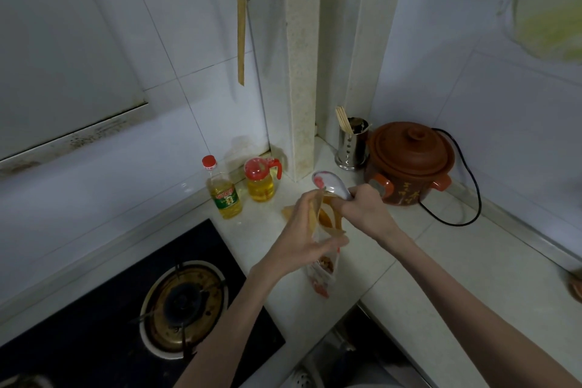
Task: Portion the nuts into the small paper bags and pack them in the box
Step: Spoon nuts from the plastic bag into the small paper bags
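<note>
My left hand point(302, 230) pinches the rim of a small brown paper bag point(327, 220) and holds it up with its mouth apart. My right hand point(362, 205) grips the handle of a white spoon with a red mark point(327, 183), whose bowl sits just above the bag's mouth. Below the hands a clear packet with red print point(324, 274) stands on the counter, and nuts show inside it. No box is in sight.
A gas stove point(176, 299) lies at the left. Two oil bottles point(223, 192) point(261, 179) stand behind the hands. A brown clay cooker point(409, 161) with a black cord and a metal chopstick holder point(351, 145) fill the back corner. The pale counter point(441, 261) runs right.
</note>
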`<state>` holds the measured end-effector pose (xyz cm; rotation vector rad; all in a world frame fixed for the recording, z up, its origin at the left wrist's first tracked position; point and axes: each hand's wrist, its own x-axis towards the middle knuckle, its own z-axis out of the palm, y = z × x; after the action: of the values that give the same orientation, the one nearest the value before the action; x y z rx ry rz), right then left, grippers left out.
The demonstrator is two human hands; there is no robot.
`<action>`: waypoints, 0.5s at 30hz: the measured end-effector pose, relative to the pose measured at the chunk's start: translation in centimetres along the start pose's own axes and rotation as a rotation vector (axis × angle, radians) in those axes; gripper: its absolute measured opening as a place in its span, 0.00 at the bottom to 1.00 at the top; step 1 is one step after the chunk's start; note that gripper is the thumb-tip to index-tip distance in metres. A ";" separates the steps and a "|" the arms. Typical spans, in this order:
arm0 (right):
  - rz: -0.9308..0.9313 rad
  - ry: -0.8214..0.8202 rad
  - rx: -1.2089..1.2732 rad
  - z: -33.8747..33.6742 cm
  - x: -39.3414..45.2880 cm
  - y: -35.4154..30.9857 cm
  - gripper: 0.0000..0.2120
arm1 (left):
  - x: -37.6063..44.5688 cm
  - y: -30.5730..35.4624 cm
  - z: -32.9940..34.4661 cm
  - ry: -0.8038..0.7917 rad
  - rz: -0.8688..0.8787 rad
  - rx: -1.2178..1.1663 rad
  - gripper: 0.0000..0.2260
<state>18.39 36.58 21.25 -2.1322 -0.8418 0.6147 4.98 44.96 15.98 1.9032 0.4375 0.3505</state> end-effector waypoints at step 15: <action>-0.118 -0.106 -0.210 -0.7 -1.4 3.2 0.05 | 0.3 -4.4 0.2 0.342 0.032 0.073 0.17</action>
<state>19.10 33.61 19.37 -2.2321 -1.1246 0.6045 4.81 46.37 11.84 1.9268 0.6535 0.6951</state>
